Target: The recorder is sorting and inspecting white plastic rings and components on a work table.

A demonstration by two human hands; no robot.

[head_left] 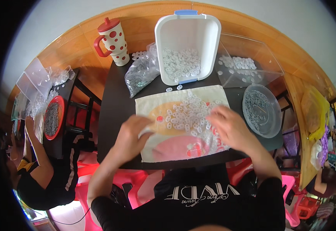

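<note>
A heap of small white oval plastic pieces with two holes each (189, 115) lies on a cream cloth (168, 154) with orange and pink printed patches. My left hand (131, 134) hovers at the cloth's left side, thumb and fingers apart, with nothing visible between them. At the heap's right edge, my right hand (231, 129) has its fingers bent together over the pieces. What its fingertips hold, if anything, is hidden. Beyond the cloth a white tub (159, 50) lies tipped toward me, with many more of the white pieces inside.
A clear round dish (272, 129) of small grey parts sits right of the cloth. Behind it stands a clear box (268, 65) with white pieces. At the back left are a plastic bag of grey parts (141, 75) and a dotted tumbler (116, 44). Another person (40, 177) works at the left.
</note>
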